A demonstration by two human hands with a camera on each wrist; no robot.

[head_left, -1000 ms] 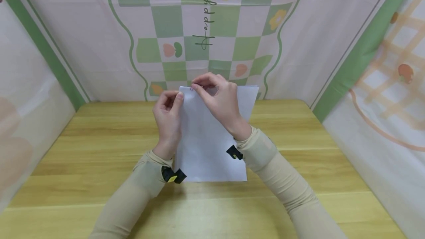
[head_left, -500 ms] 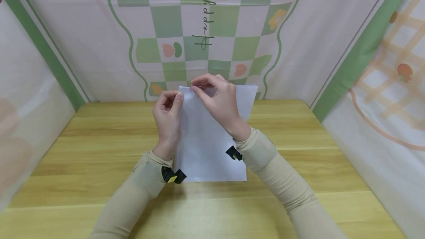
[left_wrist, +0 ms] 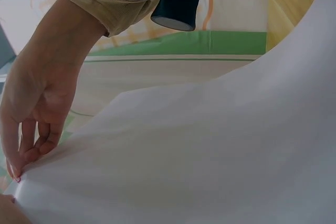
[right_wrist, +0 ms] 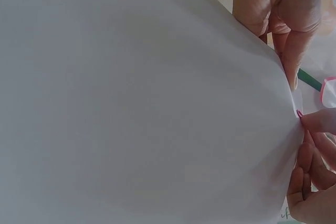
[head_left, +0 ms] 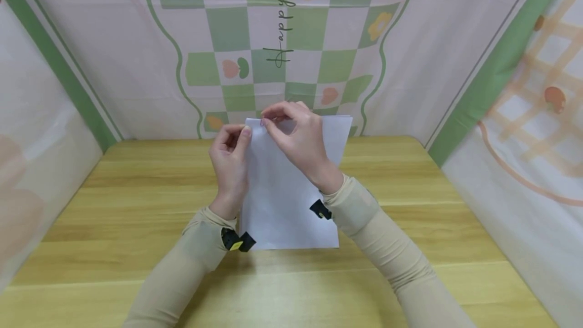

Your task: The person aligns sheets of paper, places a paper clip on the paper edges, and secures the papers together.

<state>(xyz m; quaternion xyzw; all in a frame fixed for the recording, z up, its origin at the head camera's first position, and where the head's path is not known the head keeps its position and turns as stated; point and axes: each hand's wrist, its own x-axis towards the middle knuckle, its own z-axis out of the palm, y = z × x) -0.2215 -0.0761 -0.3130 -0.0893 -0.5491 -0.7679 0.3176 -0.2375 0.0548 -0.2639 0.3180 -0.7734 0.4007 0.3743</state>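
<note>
White sheets of paper are held up in front of me, with a doubled edge at the top right corner. My left hand pinches the upper left corner between thumb and fingers. A little to the right of it, my right hand pinches a small pink paper clip at the top edge. In the right wrist view, the clip's loop shows at the paper's rim beside the right fingertips; the rest is hidden. The left wrist view shows the right hand bent down onto the sheet's edge.
The sheets' lower edge is close over a light wooden table. Behind it hangs a green-and-white checked cloth, with more patterned cloth at both sides. Black wrist cameras sit on the sleeves.
My right hand and the paper's top right corner have shifted very slightly left. Both hands keep their pinches.
</note>
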